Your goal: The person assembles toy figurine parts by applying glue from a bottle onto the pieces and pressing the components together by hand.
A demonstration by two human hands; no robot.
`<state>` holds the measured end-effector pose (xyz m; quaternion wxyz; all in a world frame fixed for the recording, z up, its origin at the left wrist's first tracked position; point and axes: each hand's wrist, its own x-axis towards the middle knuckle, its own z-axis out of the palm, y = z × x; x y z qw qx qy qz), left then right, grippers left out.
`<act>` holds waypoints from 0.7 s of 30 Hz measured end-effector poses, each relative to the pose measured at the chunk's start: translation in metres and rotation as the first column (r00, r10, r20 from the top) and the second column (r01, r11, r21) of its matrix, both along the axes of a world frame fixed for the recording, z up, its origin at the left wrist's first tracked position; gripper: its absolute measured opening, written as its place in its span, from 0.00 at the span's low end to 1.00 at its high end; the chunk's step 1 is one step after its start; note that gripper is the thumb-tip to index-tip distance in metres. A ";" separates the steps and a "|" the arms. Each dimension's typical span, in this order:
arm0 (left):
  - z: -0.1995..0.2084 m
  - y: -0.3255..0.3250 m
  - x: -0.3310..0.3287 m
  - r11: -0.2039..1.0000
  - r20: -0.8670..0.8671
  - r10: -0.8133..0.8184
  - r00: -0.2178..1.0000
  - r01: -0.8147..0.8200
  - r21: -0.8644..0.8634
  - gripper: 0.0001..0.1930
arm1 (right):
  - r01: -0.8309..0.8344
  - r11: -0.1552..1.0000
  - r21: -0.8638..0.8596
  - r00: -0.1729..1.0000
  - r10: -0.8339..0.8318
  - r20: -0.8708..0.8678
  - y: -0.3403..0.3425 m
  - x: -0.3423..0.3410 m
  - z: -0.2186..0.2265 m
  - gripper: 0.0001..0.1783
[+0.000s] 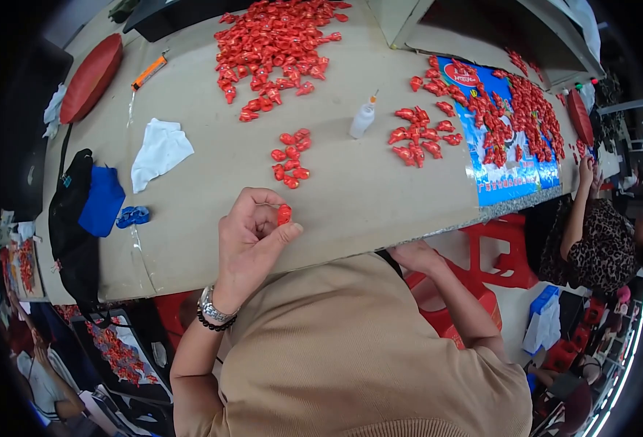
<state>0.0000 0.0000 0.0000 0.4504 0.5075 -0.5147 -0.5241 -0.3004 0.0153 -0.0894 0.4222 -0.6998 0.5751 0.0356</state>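
Red piece [284,215] near table edge [336,256]

On my table [190,251], from the piece [284,215] in my left hand [252,239], a heap [270,54] lies at twelve o'clock, the bottle [363,121] at one, a sheet [498,193] beneath more pieces [540,120] at two, a cloth [160,154] at ten.

Red stools [523,256], pale floor [517,309]

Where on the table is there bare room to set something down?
Bare patches lie between the white cloth and the red cluster nearest the left hand, and between the bottle and the near table edge. Crowded: the large red pile and the blue sheet.
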 end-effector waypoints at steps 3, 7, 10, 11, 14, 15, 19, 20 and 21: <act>-0.006 -0.012 -0.006 0.993 0.153 -0.110 0.982 0.115 -0.027 0.13 | -0.360 0.922 0.143 0.878 0.386 -0.284 0.008 -0.001 0.056 0.18; 0.006 -0.024 -0.032 0.970 0.302 -0.193 0.933 0.228 -0.083 0.12 | -0.372 0.920 0.123 0.910 0.387 -0.145 0.000 -0.003 0.117 0.13; 0.006 -0.039 -0.058 0.876 0.443 -0.200 0.874 0.362 -0.318 0.10 | -0.059 0.965 -0.256 0.989 0.090 0.114 -0.012 -0.005 0.125 0.09; 0.008 -0.043 -0.067 0.837 0.569 -0.200 0.798 0.441 -0.323 0.10 | 0.113 0.950 -0.291 0.982 -0.061 0.181 -0.016 -0.004 0.119 0.07; 0.013 -0.053 -0.092 0.776 0.761 -0.170 0.626 0.561 -0.288 0.10 | 0.342 0.885 -0.317 0.923 -0.253 0.289 -0.025 -0.003 0.104 0.05; 0.014 -0.055 -0.096 0.757 0.829 -0.137 0.542 0.597 -0.265 0.08 | 0.397 0.857 -0.328 0.900 -0.292 0.324 -0.026 -0.002 0.101 0.05; 0.009 -0.059 -0.103 0.753 0.853 -0.067 0.517 0.587 -0.297 0.09 | 0.493 0.824 -0.278 0.850 -0.389 0.356 -0.030 0.003 0.102 0.05; 0.011 -0.059 -0.102 0.756 0.855 -0.039 0.517 0.575 -0.313 0.11 | 0.498 0.823 -0.273 0.848 -0.396 0.353 -0.030 0.003 0.101 0.05; 0.012 -0.058 -0.100 0.758 0.856 -0.010 0.517 0.562 -0.331 0.13 | 0.515 0.801 -0.307 0.835 -0.386 0.393 -0.031 0.003 0.100 0.05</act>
